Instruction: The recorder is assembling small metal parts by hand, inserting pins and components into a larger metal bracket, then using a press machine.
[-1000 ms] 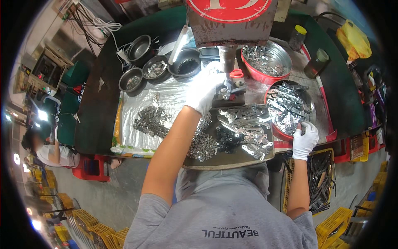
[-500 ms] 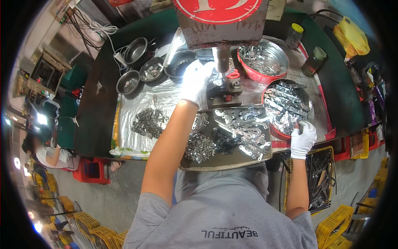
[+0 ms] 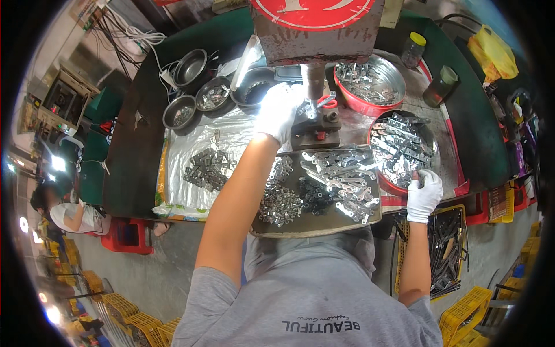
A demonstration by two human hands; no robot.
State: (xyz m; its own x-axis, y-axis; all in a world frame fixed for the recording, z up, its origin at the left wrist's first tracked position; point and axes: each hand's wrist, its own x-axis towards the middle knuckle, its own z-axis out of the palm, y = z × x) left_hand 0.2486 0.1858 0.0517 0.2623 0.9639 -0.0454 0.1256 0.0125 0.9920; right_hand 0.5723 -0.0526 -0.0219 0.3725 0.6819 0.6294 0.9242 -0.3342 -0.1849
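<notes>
The part is sitting just right of our left hand, beneath the press; our right hand is curling beside the basin. We cannot tell either grip. Left of our left hand, foil is covering the bench; farther left, a stool is standing.

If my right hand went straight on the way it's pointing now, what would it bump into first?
Your right hand would likely meet the near side of the red bowl first, then the metal strips heaped inside. Depth is unclear; it may already be touching.
</notes>
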